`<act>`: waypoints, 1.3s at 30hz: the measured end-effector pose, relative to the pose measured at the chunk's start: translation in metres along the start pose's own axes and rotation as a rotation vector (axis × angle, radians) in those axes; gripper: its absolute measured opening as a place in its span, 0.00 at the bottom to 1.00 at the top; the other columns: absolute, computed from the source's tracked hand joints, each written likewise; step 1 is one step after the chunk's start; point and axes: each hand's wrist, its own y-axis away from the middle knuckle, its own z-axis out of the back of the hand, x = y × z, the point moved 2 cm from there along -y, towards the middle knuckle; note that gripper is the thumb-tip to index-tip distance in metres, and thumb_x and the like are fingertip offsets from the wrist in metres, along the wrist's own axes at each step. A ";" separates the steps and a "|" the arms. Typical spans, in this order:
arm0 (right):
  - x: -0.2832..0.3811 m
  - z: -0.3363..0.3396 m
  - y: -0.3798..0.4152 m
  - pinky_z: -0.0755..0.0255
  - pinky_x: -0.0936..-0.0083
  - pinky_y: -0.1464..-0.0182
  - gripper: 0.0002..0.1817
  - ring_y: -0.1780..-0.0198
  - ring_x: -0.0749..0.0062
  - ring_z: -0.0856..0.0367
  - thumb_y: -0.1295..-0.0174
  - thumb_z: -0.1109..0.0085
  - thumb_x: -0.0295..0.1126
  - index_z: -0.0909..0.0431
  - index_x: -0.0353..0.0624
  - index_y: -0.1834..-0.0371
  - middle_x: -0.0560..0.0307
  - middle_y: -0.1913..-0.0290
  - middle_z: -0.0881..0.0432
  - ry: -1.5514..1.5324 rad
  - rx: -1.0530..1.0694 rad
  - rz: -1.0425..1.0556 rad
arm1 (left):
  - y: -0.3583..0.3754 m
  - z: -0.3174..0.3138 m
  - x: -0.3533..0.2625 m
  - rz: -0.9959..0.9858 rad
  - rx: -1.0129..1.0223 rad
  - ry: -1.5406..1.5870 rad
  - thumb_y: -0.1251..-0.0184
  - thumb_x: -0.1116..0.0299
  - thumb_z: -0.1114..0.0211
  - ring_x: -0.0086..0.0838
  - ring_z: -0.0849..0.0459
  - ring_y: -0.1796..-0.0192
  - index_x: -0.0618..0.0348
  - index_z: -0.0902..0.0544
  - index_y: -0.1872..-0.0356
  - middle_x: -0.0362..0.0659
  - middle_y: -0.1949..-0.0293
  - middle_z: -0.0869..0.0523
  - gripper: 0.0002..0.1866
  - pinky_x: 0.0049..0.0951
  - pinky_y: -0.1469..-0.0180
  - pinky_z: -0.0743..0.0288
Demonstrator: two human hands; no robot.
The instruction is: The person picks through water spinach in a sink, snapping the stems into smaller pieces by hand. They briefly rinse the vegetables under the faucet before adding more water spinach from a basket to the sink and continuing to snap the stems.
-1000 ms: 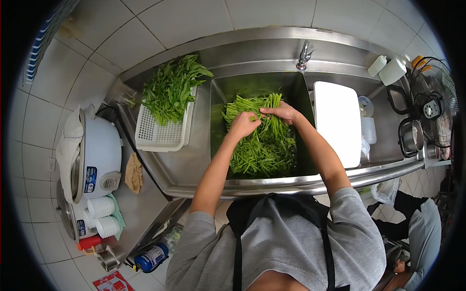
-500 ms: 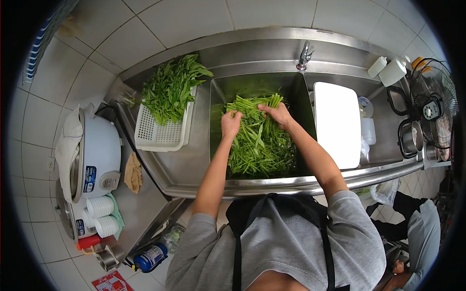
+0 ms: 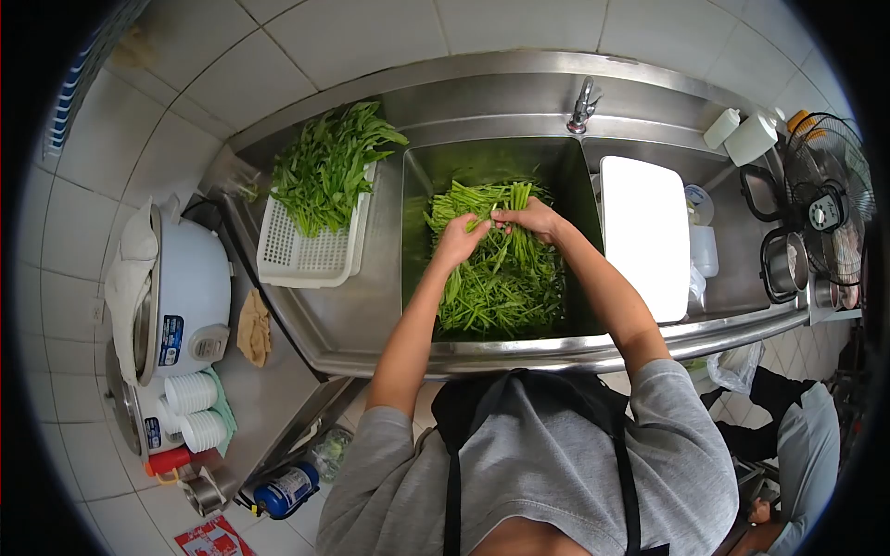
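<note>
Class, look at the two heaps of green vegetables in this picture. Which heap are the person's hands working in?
The heap of green stems in the sink basin. The left hand and right hand grip stems there; the leafy heap lies untouched in the white basket.

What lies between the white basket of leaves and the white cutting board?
In the head view, the sink full of green stems, with both hands in them.

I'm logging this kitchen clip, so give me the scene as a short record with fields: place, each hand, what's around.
Place: steel sink under a tap
Left hand: closed on green stems in the basin
Right hand: closed on the same stems, close to the left hand
Left of sink: white basket holding leafy greens
Right of sink: white board
Far left: rice cooker
</note>
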 end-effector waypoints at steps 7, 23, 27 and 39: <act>-0.022 0.037 -0.007 0.23 0.72 0.71 0.16 0.74 0.73 0.23 0.45 0.38 0.38 0.25 0.36 0.61 0.55 0.71 0.21 -0.251 -0.100 -0.166 | 0.015 0.021 0.021 0.237 0.216 -0.377 0.43 0.53 0.39 0.41 0.19 0.57 0.62 0.25 0.49 0.52 0.60 0.17 0.27 0.38 0.54 0.27; -0.051 0.028 -0.032 0.31 0.66 0.77 0.20 0.80 0.70 0.27 0.42 0.46 0.51 0.25 0.42 0.68 0.58 0.77 0.22 -0.261 -0.453 -0.265 | 0.031 -0.072 -0.020 0.076 0.101 -0.375 0.46 0.55 0.38 0.44 0.18 0.67 0.52 0.17 0.65 0.49 0.74 0.17 0.14 0.41 0.61 0.27; -0.051 0.027 -0.032 0.25 0.61 0.73 0.20 0.77 0.66 0.24 0.41 0.46 0.50 0.27 0.41 0.70 0.55 0.76 0.23 -0.367 -0.489 -0.266 | 0.029 -0.058 -0.021 0.097 0.160 -0.338 0.48 0.54 0.36 0.42 0.19 0.70 0.51 0.17 0.66 0.46 0.78 0.18 0.14 0.40 0.65 0.27; -0.036 0.031 -0.016 0.31 0.75 0.76 0.22 0.75 0.73 0.24 0.47 0.40 0.52 0.24 0.41 0.67 0.59 0.73 0.21 -0.261 -0.477 -0.067 | 0.010 -0.044 -0.015 0.124 0.236 -0.205 0.49 0.55 0.36 0.31 0.24 0.79 0.57 0.20 0.69 0.45 0.83 0.23 0.15 0.33 0.71 0.31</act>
